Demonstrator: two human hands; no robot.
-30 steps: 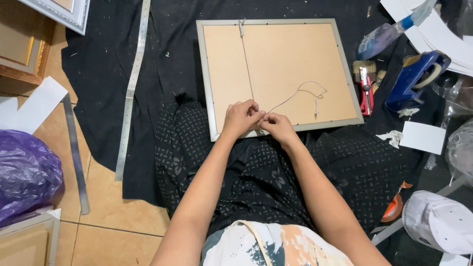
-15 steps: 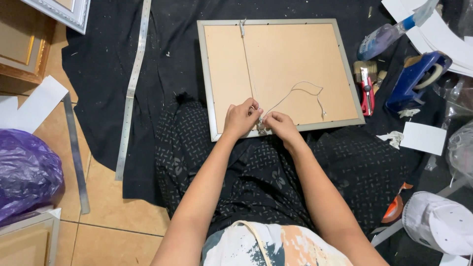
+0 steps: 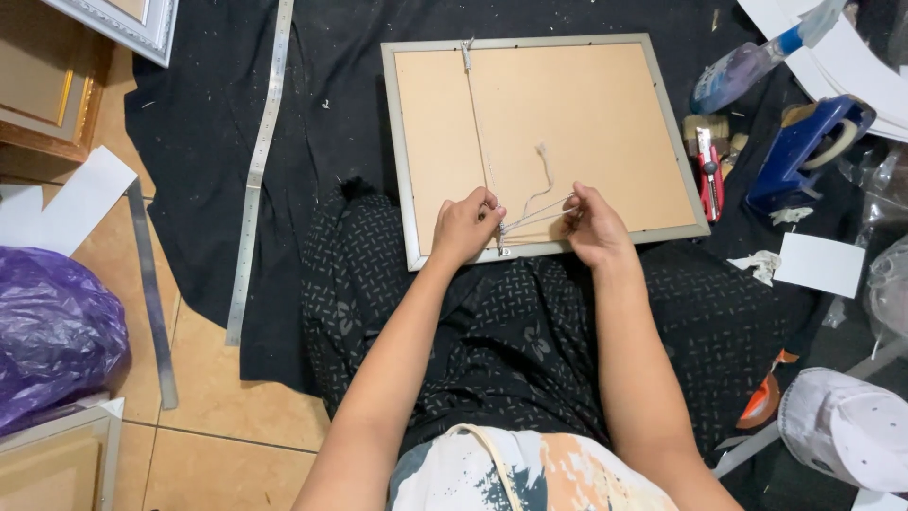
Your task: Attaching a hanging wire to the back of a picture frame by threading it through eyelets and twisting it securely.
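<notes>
A pale cord is pinched taut between the left hand and right hand, at the near edge of the face-down picture frame on the black cloth. One strand is already run to the far edge; the tying looks unfinished, a frayed end lying loose.

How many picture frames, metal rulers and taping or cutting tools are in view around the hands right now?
Picture frames: 4 - the one under the hands, back up, a silver one, a gold one, a pale one
Metal rulers: 2 - long, short
Tape dispenser: 1
Red utility knife: 1
Total: 8
</notes>
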